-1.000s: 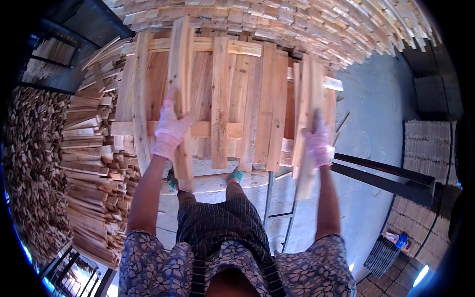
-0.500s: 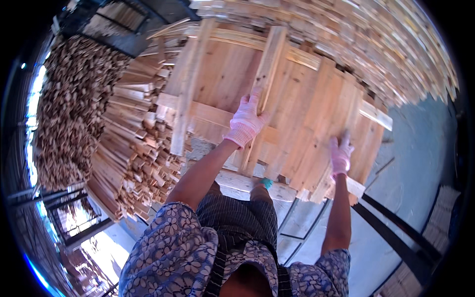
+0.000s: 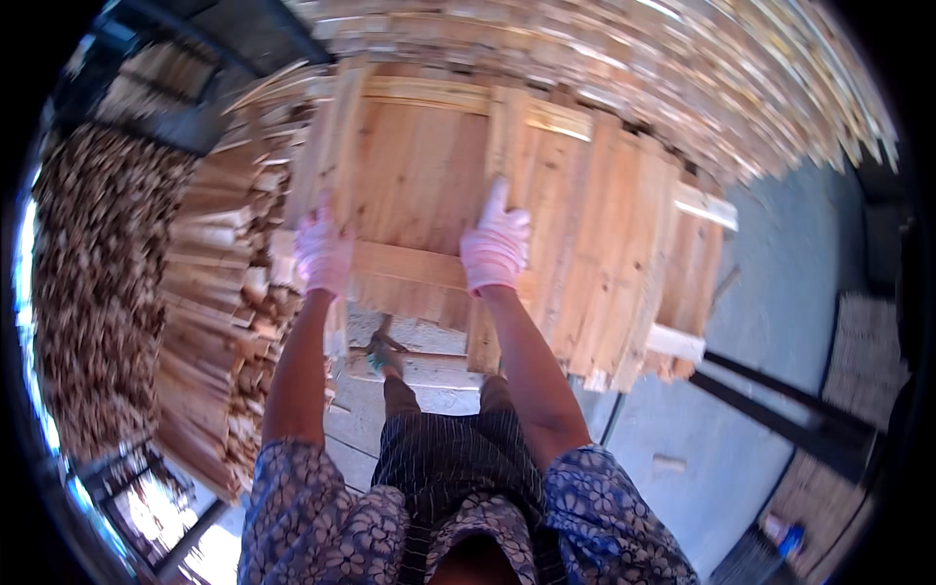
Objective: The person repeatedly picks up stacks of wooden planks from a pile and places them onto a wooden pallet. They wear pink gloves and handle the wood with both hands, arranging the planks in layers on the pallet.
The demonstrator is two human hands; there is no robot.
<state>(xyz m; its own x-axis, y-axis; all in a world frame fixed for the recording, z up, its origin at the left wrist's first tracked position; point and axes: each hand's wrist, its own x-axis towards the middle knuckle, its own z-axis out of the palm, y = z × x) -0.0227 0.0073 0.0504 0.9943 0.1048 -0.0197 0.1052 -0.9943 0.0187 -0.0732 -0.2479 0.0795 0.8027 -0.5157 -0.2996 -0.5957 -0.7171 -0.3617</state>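
Wooden boards (image 3: 419,146) lie side by side in front of me, crossed by flat battens. On the left, my left hand (image 3: 324,255), in a pink-and-white glove, is closed over a long plank (image 3: 343,127) that points away from me; motion blurs its fingers a little. My right hand (image 3: 495,244), gloved alike, grips the near part of a second plank (image 3: 507,122) in the middle, one finger stretched along its top. Between the hands runs a light crosswise batten (image 3: 405,263). The undersides of both gripped planks are hidden.
Loose wooden strips (image 3: 200,292) are heaped at the left, beside a tall stack of cut wood (image 3: 102,263). A large stack of slats (image 3: 682,68) rises behind the boards. Dark metal bars (image 3: 780,419) stick out at the right above the grey floor (image 3: 770,292).
My left hand has gone from the middle plank to the left one. My right hand has come left from the right-hand boards onto the middle plank, which now lies straighter. The view has shifted.
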